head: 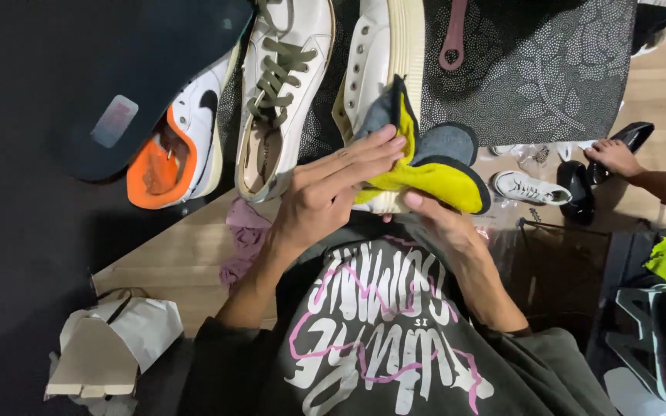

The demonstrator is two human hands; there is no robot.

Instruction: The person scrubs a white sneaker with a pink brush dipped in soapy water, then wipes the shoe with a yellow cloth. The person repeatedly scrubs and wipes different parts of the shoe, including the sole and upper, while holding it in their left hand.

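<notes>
My left hand (331, 189) lies flat over a yellow and grey cloth (425, 179), its fingers pressing the cloth against a white sneaker (379, 62) that stands on its side in front of me. From below, my right hand (442, 223) grips the same cloth and the shoe's heel end, thumb up against the yellow fabric. A dark round-ended insole (449, 142) sticks out behind the cloth.
A second white sneaker with olive laces (283, 85) and a white shoe with orange lining (175, 158) lie to the left, under a dark insole (148, 77). A pink cloth (247, 235), crumpled paper (113, 347), a patterned mat (533, 69). Another person's hand (614, 158) touches black shoes (580, 189); a small white sneaker (529, 189) is nearby.
</notes>
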